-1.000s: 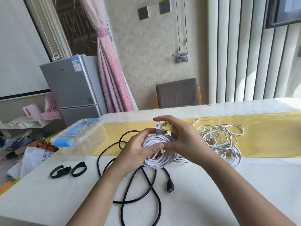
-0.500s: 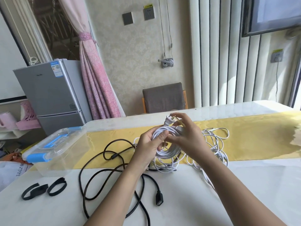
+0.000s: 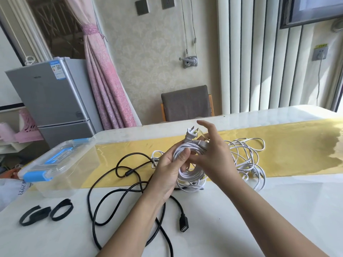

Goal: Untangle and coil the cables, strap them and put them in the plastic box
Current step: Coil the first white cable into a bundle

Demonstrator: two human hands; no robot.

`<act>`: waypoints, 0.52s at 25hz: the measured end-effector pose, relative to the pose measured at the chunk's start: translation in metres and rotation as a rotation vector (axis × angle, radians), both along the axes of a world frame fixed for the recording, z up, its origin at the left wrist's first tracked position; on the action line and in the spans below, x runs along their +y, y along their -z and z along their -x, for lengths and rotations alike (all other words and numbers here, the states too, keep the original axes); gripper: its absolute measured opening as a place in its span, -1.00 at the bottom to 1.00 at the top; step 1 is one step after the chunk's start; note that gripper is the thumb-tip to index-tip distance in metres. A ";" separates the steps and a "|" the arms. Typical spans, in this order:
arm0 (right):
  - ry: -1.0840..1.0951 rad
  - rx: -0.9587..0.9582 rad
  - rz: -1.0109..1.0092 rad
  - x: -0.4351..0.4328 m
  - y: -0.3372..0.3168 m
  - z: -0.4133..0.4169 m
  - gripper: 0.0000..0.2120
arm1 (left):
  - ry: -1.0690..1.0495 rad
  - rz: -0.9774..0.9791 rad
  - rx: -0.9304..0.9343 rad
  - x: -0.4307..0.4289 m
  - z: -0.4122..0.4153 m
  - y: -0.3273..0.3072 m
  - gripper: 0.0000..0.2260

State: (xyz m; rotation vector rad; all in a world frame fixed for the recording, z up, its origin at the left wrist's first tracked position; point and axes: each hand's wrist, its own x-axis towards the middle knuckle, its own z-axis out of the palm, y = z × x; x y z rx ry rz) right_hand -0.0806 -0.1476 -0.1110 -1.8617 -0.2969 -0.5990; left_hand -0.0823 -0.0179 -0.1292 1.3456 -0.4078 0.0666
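Centrally, the left hand (image 3: 168,171) grips a coiled white power cable (image 3: 189,175), thumb pressed over its loops, while the right hand (image 3: 213,156) rests against the coil's right side with its fingers spread loose. The cable's two-pin plug (image 3: 192,133) sticks up above the coil. Right of the hands lies a tangled white cable (image 3: 246,160) on the yellow table runner (image 3: 297,145). Lower centre, a black cable (image 3: 118,191) sprawls on the table. Two black straps (image 3: 46,213) lie lower left, the lidded plastic box (image 3: 59,167) just above them.

Black cable (image 3: 118,191) loops block the straps (image 3: 46,213); right table (image 3: 278,210) bare.
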 end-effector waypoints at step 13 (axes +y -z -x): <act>-0.060 -0.058 0.161 0.002 -0.008 0.010 -0.39 | -0.016 0.107 0.150 0.007 -0.001 -0.004 -0.78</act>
